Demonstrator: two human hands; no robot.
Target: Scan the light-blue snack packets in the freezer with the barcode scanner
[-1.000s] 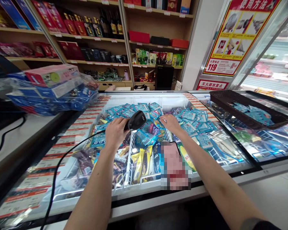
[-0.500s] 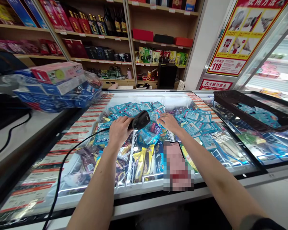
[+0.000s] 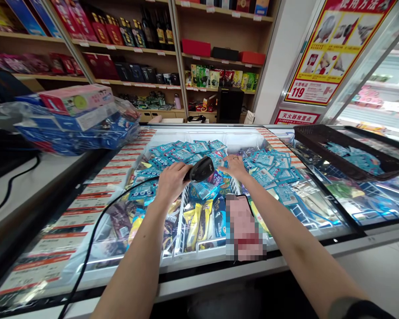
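Observation:
My left hand [image 3: 173,179] is wrapped round a black barcode scanner [image 3: 202,170], whose head points right over the freezer. A black cable [image 3: 98,221] runs from its grip to the lower left. My right hand [image 3: 235,167] hovers by the blue packets, thumb and fingers apart, with nothing visible in it. Small blue packets form a left pile [image 3: 182,153] and a right pile [image 3: 269,166] on the freezer's glass top. Under the glass, ice-cream packs [image 3: 199,223] lie in wire baskets. A phone [image 3: 244,228], its screen blurred out, lies near the front edge.
A dark brown tray [image 3: 349,170] with more blue packets sits on the right. At left, plastic-wrapped boxes [image 3: 76,119] are stacked beside the freezer. Price labels [image 3: 69,221] line the glass. Stocked shelves [image 3: 129,46] stand behind.
My left hand has shifted slightly right with the scanner. My right hand's fingers have spread further apart, and the hand has moved a little to the right.

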